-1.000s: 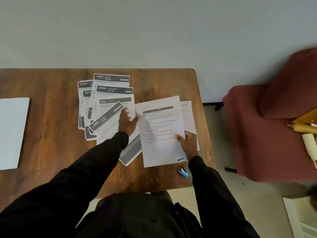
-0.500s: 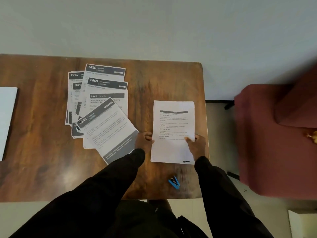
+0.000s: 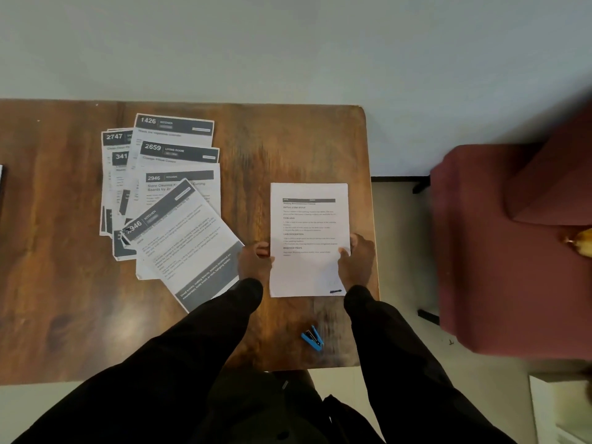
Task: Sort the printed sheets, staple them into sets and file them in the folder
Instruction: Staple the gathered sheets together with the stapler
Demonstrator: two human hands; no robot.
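Observation:
A squared-up set of white printed sheets (image 3: 309,219) lies upright on the right part of the wooden table (image 3: 64,283). My left hand (image 3: 254,261) grips its left edge and my right hand (image 3: 357,257) grips its right edge, thumb on top of the paper. Left of it spreads a fan of several sheets with dark headers (image 3: 166,193), numbered 1426, 2747, 2659 and 2946; the topmost one lies tilted. A small blue stapler (image 3: 312,338) rests near the table's front edge, between my forearms.
A dark red upholstered chair (image 3: 512,245) stands right of the table. A sliver of a white sheet or folder (image 3: 1,177) shows at the far left edge. The table's right edge runs close beside my right hand. A pale wall lies behind.
My left hand left the fanned sheets and came to the white set's left edge. The set, tilted before, now lies straight and squared between both hands. The view shifted slightly.

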